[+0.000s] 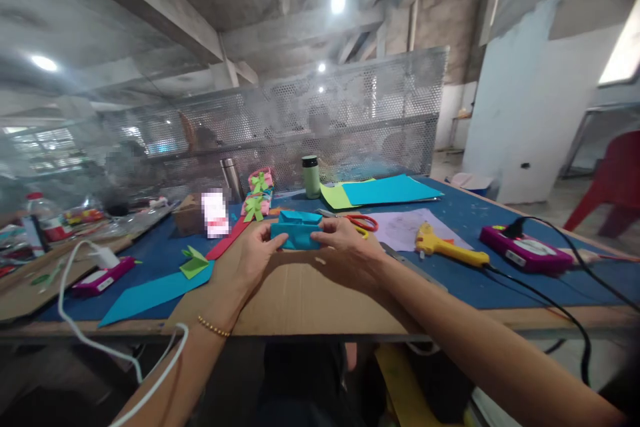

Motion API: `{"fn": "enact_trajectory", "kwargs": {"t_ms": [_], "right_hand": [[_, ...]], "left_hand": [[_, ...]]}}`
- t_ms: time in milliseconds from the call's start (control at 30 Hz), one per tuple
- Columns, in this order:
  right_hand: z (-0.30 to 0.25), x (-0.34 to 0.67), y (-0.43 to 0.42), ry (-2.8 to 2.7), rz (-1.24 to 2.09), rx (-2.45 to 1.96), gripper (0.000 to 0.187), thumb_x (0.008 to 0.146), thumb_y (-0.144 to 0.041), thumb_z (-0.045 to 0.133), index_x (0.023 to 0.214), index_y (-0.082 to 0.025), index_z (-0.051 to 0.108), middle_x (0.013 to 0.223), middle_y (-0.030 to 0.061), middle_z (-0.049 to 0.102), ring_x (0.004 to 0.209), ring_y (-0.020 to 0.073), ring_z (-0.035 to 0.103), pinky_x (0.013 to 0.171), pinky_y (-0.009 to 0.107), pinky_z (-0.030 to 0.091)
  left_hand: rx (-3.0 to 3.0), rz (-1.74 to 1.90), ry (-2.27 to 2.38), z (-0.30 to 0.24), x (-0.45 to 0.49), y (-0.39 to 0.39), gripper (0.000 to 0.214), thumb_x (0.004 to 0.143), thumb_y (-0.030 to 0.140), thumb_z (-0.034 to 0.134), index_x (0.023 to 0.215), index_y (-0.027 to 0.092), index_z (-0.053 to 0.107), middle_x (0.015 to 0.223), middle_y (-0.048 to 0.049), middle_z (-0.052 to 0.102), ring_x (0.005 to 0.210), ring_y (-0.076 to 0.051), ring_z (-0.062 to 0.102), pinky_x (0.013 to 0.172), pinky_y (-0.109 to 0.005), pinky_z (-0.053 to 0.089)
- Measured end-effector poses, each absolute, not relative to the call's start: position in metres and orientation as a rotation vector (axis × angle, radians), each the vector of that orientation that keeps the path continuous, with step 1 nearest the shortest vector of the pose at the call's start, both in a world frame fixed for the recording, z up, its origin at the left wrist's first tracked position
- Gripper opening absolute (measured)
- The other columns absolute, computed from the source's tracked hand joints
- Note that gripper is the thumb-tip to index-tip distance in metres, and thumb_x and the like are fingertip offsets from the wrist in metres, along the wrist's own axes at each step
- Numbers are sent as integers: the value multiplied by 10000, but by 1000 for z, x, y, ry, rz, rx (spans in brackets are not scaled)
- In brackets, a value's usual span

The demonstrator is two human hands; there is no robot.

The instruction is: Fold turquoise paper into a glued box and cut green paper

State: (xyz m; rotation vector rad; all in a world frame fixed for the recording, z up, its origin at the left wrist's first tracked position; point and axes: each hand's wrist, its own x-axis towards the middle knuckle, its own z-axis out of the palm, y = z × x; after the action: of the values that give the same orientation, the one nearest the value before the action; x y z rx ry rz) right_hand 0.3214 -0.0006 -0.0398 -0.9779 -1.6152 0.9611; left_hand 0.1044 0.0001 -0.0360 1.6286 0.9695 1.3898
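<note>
Between both hands is a small folded blue paper bag or pouch (299,233), held just over a sheet of brown cardboard (320,300). My left hand (259,250) pinches its left end, thumb on the near face. On the right end, my right hand (345,240) grips it the same way, fingers behind. Past the right hand lie red-handled scissors (364,221), partly hidden by it. To the left, a folded green paper piece (194,261) rests on a blue paper strip (155,293), near a red paper strip (230,240).
A yellow hot glue gun (453,247) lies right on lilac paper, its black cord trailing past a purple power strip (525,248). Blue and green sheets (395,190), a green bottle (311,177) and a steel flask (231,178) stand behind. A white cable (65,300) hangs at left.
</note>
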Motion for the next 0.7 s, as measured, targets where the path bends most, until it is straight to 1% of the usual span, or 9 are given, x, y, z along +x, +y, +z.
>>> {"fn": "enact_trajectory", "kwargs": {"t_ms": [67, 200, 233, 267, 367, 433, 533, 600, 700], "right_hand": [[-39, 322, 3, -1630, 920, -992, 282, 660, -413, 710, 623, -177, 559, 609, -25, 530, 557, 100, 443, 505, 239, 337], [-36, 323, 7, -1619, 864, -1023, 324, 658, -468, 705, 616, -181, 560, 589, -35, 512, 541, 96, 427, 519, 247, 330], [-35, 323, 7, -1613, 866, -1013, 333, 658, -478, 706, 616, -183, 556, 589, -36, 508, 540, 96, 425, 520, 248, 329], [-35, 323, 6, -1610, 870, -997, 338, 659, -482, 707, 613, -185, 552, 592, -37, 506, 541, 95, 424, 523, 248, 330], [-34, 322, 5, -1630, 860, -973, 338, 664, -466, 717, 591, -185, 544, 594, -42, 487, 545, 91, 417, 529, 248, 326], [-34, 322, 4, -1651, 860, -975, 323, 673, -455, 720, 599, -182, 563, 607, -37, 502, 554, 94, 431, 539, 252, 338], [-36, 322, 4, -1671, 912, -971, 297, 671, -435, 735, 639, -178, 589, 643, -23, 554, 584, 106, 485, 581, 264, 393], [-37, 321, 4, -1657, 946, -976, 281, 663, -411, 746, 666, -178, 590, 664, -19, 575, 600, 112, 513, 600, 269, 424], [-38, 320, 5, -1602, 931, -1000, 272, 624, -342, 766, 705, -189, 556, 655, -40, 560, 583, 105, 517, 573, 254, 432]], "left_hand": [[1609, 1414, 949, -37, 104, 2, 338, 703, 403, 788, 878, 136, 677, 758, -25, 668, 662, -149, 596, 642, -269, 470], [1485, 1431, 838, -38, 105, 4, 458, 706, 405, 794, 1062, 161, 642, 846, -34, 690, 687, -154, 617, 665, -282, 487], [1473, 1407, 816, -37, 105, 3, 466, 710, 409, 791, 1080, 170, 640, 858, -36, 695, 697, -157, 621, 673, -286, 490], [1476, 1369, 797, -36, 104, 2, 447, 718, 417, 786, 1067, 173, 650, 868, -40, 699, 712, -162, 624, 681, -290, 492], [1514, 1229, 765, -33, 103, -1, 343, 742, 444, 761, 914, 153, 695, 905, -75, 716, 782, -187, 633, 726, -310, 497], [1495, 1197, 754, -32, 103, -2, 321, 735, 440, 767, 861, 149, 712, 918, -84, 726, 812, -197, 638, 758, -328, 502], [1461, 1205, 721, -32, 102, -3, 303, 727, 407, 778, 897, 158, 737, 966, -89, 738, 877, -217, 654, 804, -357, 512], [1458, 1208, 706, -30, 102, -4, 317, 727, 392, 782, 939, 159, 743, 1004, -96, 740, 903, -227, 660, 806, -368, 521], [1475, 1190, 704, -27, 102, -7, 336, 737, 395, 777, 970, 156, 742, 1039, -102, 741, 904, -227, 663, 804, -378, 535]]}}
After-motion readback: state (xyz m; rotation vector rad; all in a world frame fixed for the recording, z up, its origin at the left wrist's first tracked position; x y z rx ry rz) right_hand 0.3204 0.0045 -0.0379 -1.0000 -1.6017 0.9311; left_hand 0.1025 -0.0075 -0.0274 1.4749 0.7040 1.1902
